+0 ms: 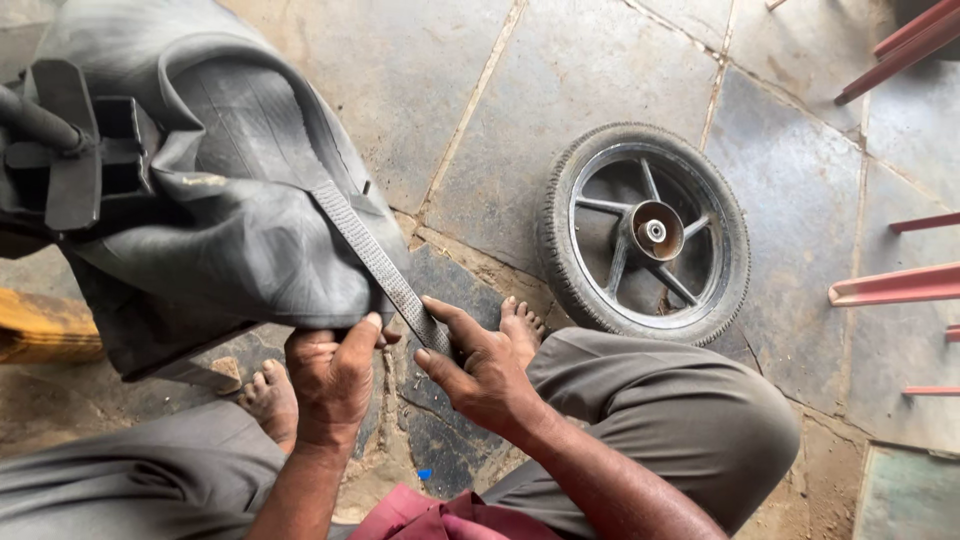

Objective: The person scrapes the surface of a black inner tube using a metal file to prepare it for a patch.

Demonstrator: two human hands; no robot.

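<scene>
1. The left hand [330,375], nearest the camera, is curled shut on the lower edge of the black inner tube [240,230], thumb up.
2. The right hand [480,365] pinches the grey ribbed strip [375,265] between thumb and forefinger, narrowly open.
3. The strip's long axis runs diagonally, from the hands up-left across the tube.
4. A black wheel [645,232] lies flat on the stone floor [450,90] to the right.

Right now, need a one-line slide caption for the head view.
Both hands, left and right, pinch a ribbed strap across a black inner tube; a wheel lies on the stone floor.
</scene>
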